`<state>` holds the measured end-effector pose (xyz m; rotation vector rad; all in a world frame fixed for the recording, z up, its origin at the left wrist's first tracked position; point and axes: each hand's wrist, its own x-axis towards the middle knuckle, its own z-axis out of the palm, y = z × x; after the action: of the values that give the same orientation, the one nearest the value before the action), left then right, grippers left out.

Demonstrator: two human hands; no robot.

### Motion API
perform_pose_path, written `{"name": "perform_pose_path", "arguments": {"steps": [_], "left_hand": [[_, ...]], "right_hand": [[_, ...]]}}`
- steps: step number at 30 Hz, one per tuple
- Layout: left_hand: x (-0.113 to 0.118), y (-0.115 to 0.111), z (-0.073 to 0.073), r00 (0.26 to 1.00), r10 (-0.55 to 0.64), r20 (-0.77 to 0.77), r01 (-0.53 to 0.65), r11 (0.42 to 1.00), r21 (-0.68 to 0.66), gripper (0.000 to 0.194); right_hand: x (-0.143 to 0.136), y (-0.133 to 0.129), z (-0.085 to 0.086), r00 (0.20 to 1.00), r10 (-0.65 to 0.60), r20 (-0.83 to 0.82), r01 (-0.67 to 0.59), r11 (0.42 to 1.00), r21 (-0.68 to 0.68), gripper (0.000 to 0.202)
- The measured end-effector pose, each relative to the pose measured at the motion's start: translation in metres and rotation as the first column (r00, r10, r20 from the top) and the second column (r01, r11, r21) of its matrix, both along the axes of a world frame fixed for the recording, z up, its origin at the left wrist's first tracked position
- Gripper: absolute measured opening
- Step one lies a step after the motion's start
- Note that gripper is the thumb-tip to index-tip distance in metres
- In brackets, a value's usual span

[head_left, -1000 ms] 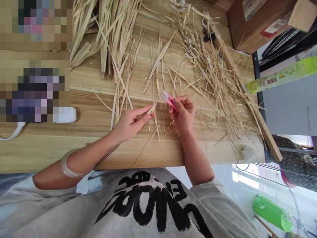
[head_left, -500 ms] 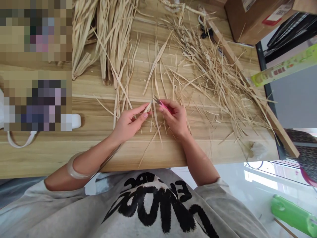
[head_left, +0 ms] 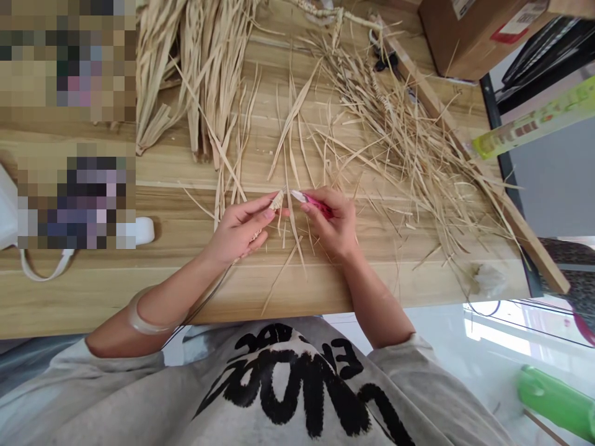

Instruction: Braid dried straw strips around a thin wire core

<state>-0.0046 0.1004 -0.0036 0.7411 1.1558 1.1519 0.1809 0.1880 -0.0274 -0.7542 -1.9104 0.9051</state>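
Between the thumb and fingers of my left hand [head_left: 242,230] is a small woven straw piece [head_left: 277,201], its tip pointing up and right. A dark thin cord trails from below that hand toward my forearm. My right hand [head_left: 332,220] is closed around pink-handled scissors [head_left: 320,207], whose pale blades point left, close to the woven piece but apart from it. Loose straw strips [head_left: 292,161] lie on the wooden table between and beyond the hands.
Long straw bundles [head_left: 204,80] lie at the back left, and a straw pile [head_left: 395,130] at the right along a wooden bar [head_left: 534,248]. A cardboard box [head_left: 483,40] stands back right. A white object [head_left: 145,230] is at the left.
The scissors have turned in my right hand, so their blades look paler and broader. My left hand has tilted slightly, showing more of the woven piece under its fingers. The view has shifted a little.
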Motion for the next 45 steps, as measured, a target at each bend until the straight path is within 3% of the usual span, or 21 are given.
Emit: {"name": "perform_pose_path", "arguments": {"steps": [5, 12, 28, 33, 39, 43, 45], "left_hand": [[-0.002, -0.001, 0.003, 0.989, -0.021, 0.144, 0.024, 0.999, -0.024, 0.042], [-0.002, -0.001, 0.003, 0.984, -0.026, 0.175, 0.035, 0.998, -0.050, 0.047], [0.004, -0.002, -0.001, 0.998, -0.021, 0.052, 0.021, 1.000, 0.010, 0.044], [0.003, -0.003, -0.002, 0.999, -0.036, 0.036, 0.036, 0.999, 0.000, 0.046], [0.004, -0.002, -0.003, 0.998, -0.014, 0.055, 0.014, 1.000, -0.004, 0.047], [0.004, -0.002, -0.003, 0.999, -0.005, 0.045, 0.005, 1.000, -0.019, 0.047], [0.005, -0.002, -0.002, 0.999, -0.005, 0.032, 0.006, 1.000, -0.021, 0.047]], "right_hand": [[0.000, -0.002, 0.002, 0.999, 0.008, -0.034, -0.003, 0.989, 0.151, 0.018], [-0.004, -0.005, -0.002, 0.998, 0.054, -0.011, -0.049, 0.970, 0.240, 0.023], [-0.011, -0.010, -0.011, 0.997, 0.037, -0.072, -0.020, 0.974, 0.224, 0.021], [-0.008, -0.010, -0.007, 1.000, 0.016, 0.021, -0.019, 0.988, 0.156, 0.021], [-0.008, -0.009, -0.009, 0.986, -0.155, -0.062, 0.157, 0.987, 0.024, 0.026], [-0.005, 0.000, -0.016, 0.913, -0.407, -0.013, 0.404, 0.909, -0.107, 0.034], [0.000, 0.008, -0.017, 0.883, -0.462, 0.087, 0.469, 0.876, -0.110, 0.037]]}}
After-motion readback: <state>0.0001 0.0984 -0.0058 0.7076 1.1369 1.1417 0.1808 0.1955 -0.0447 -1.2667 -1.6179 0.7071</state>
